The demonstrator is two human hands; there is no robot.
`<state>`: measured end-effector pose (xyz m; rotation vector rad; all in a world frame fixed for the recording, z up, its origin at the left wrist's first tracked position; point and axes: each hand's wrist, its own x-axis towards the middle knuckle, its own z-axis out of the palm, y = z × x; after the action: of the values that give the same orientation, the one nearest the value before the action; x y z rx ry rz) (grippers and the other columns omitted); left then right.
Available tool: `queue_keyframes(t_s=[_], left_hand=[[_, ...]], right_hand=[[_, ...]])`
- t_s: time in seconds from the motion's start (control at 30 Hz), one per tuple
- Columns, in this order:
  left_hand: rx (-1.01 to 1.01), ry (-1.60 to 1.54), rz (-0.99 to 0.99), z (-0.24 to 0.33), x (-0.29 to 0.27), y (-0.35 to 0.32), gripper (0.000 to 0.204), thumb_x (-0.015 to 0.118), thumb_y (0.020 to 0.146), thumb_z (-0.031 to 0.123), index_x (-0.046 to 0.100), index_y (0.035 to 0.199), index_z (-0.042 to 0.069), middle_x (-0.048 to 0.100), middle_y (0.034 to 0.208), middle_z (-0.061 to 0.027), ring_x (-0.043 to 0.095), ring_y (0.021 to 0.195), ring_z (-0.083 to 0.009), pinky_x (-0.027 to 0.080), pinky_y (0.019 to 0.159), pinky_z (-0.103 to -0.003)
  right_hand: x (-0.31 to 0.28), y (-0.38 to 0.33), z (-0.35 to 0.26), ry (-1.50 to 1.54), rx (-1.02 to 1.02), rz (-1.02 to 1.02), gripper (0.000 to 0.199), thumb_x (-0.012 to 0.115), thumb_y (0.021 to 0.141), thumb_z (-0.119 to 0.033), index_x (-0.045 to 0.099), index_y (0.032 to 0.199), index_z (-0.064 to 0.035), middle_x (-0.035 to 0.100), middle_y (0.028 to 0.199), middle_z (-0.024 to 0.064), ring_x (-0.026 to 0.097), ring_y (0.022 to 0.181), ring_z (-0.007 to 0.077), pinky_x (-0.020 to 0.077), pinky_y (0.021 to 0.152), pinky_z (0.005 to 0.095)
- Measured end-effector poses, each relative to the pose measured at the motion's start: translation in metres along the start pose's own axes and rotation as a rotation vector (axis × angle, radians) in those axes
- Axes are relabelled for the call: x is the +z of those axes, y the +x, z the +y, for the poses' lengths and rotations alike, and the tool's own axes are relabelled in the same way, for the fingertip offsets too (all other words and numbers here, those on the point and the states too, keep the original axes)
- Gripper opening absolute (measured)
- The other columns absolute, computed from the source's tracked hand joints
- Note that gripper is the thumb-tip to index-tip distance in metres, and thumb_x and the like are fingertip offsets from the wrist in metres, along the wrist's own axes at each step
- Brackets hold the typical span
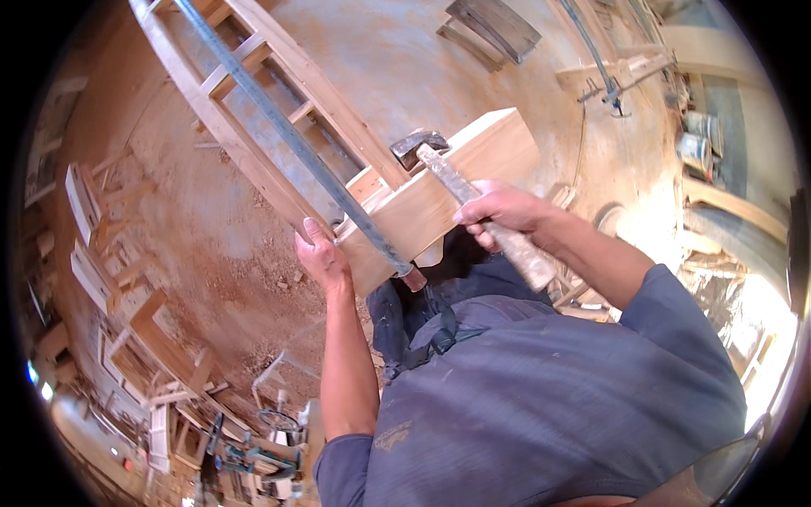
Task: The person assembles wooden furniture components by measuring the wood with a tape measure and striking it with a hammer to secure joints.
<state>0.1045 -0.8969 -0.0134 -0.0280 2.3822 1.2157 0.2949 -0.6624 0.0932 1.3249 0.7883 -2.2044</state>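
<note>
A long wooden frame (241, 156) with crosspieces stretches away to the far left. Across its near end lies a thick, pale wooden board (439, 198). My left hand (323, 256) grips the frame's near left corner, thumb on top and fingers partly hidden beneath. A long grey metal bar clamp (287, 131) runs lengthwise over the frame and crosses the board, its near end close to my waist. In my right hand (503, 211) is a hammer (456, 182), held by its worn wooden handle. The dark hammer head sits over the board's far edge; whether it touches cannot be made out.
Wooden frame pieces (152, 338) stand along the left side. A machine with a handwheel (279, 420) is at the lower left. Dark planks (494, 29) lie on the dusty floor (220, 228) ahead. Another clamp (612, 89) and metal cans (699, 139) are at the right.
</note>
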Motion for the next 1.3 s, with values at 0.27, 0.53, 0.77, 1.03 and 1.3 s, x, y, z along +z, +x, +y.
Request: queue_keyframes(t_s=[0.27,0.53,0.77,1.03,1.3], left_hand=[[0.092,-0.107,-0.201,-0.022,-0.011,0.017,0.064,0.049,0.104,0.038,0.035,0.141,-0.013,0.053,0.132,-0.0297,0.051,0.124,-0.0369,0.038,0.106,-0.039],[0.749,0.363,-0.183,0.039,-0.052,0.092,0.082,0.072,0.086,0.02,0.027,0.149,-0.008,0.027,0.154,-0.0302,0.022,0.146,-0.0412,0.021,0.119,-0.048],[1.376,0.609,-0.516,0.122,0.016,0.139,0.064,0.068,0.087,0.017,0.044,0.144,0.001,0.039,0.153,-0.0174,0.03,0.145,-0.0353,0.02,0.121,-0.047],[1.468,1.145,-1.126,0.185,0.073,0.156,0.057,0.07,0.085,0.021,0.052,0.137,0.003,0.05,0.142,-0.014,0.039,0.138,-0.0304,0.024,0.119,-0.048],[1.8,1.078,-1.256,0.192,0.066,0.179,0.075,0.063,0.09,0.048,0.045,0.142,-0.003,0.038,0.152,-0.0209,0.031,0.143,-0.0369,0.018,0.123,-0.047]], right_hand=[[0.031,-0.006,0.008,-0.045,-0.108,0.142,0.021,0.067,0.085,-0.01,0.05,0.095,-0.0013,0.056,0.065,0.0038,0.055,0.043,0.0106,0.0451,0.038,0.0262],[0.078,-0.002,0.063,0.036,-0.344,0.418,0.034,0.069,0.085,-0.013,0.05,0.109,0.0023,0.055,0.067,0.0037,0.056,0.048,0.0119,0.047,0.043,0.0261],[0.136,0.002,0.141,-0.025,-0.519,0.795,0.044,0.069,0.086,-0.012,0.047,0.119,0.0061,0.058,0.072,0.005,0.058,0.051,0.0118,0.0472,0.046,0.0276],[0.13,-0.015,0.124,0.12,-0.45,0.728,0.049,0.069,0.085,-0.012,0.045,0.122,0.0105,0.056,0.069,0.0053,0.057,0.052,0.0116,0.0472,0.046,0.0285],[0.106,-0.011,0.074,0.311,-0.667,0.909,0.038,0.069,0.085,-0.011,0.049,0.113,0.0059,0.059,0.071,0.0062,0.058,0.053,0.0121,0.0482,0.047,0.0292]])
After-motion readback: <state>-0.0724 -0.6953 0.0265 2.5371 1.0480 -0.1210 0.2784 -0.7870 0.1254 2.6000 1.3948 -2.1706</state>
